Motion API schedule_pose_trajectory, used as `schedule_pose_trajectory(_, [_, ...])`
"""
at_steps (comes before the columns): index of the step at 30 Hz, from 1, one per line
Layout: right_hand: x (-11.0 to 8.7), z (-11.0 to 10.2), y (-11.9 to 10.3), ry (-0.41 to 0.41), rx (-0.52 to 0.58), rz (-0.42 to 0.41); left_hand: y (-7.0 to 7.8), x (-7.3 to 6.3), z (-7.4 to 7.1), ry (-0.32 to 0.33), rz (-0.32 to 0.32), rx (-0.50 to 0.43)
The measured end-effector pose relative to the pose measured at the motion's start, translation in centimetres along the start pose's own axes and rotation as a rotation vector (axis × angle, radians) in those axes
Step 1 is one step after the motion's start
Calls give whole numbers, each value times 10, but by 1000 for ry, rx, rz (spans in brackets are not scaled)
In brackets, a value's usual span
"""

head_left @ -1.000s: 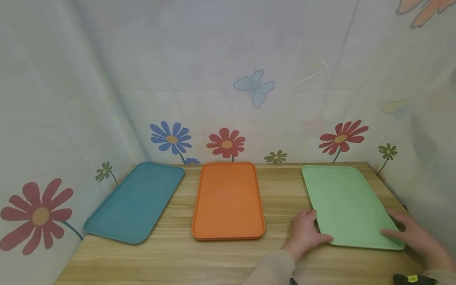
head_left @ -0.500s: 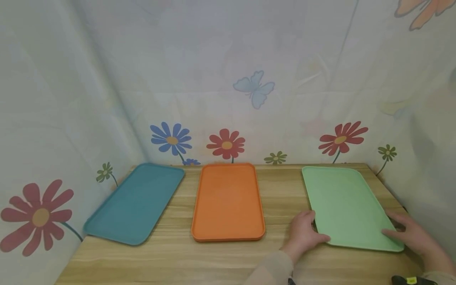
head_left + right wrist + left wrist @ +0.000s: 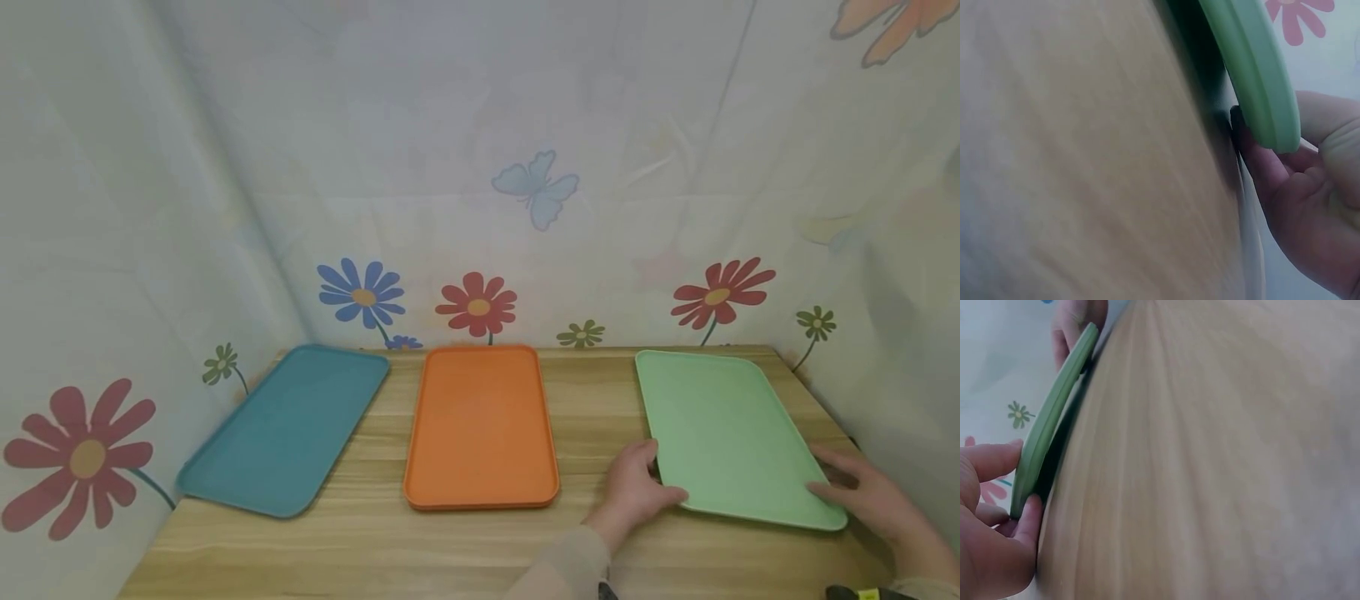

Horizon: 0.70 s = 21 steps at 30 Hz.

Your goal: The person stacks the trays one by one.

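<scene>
Materials and surface finish. Green tray: apparently moulded plastic, with a smooth, matt face; at close range, in both wrist views, the rim is smooth with a soft sheen. Orange tray and blue tray: similarly plastic in appearance, smooth and matt. Bench: wood or a wood-look surface, streaked with long grain, smooth, with a low sheen. Wall sheet: thin, cloth-like material, smooth but lightly creased, faintly shiny along some folds; its flowers appear flat and printed. Sleeve: matt cloth.
</scene>
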State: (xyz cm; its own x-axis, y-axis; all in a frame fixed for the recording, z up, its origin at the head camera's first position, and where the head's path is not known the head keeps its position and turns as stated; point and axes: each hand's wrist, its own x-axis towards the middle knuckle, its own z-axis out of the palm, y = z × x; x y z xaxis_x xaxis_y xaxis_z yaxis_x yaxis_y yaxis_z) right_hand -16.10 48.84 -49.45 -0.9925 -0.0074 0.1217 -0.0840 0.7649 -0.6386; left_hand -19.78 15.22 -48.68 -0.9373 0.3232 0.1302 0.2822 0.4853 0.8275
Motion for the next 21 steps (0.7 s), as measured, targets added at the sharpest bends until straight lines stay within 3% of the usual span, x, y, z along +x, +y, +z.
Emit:
schedule_pose_trajectory(4, [1,-3,-4,-43,-16,83,0,0,0,-3,-11,-23])
schedule_pose_trajectory(15, [-5,-6,-2,-65,46,162,4,-3,-3,-28,-42,-64])
schedule_pose_trajectory(21, [-7,-9,-4,-108,110,214,5,-4,-7,-49,-68,-161])
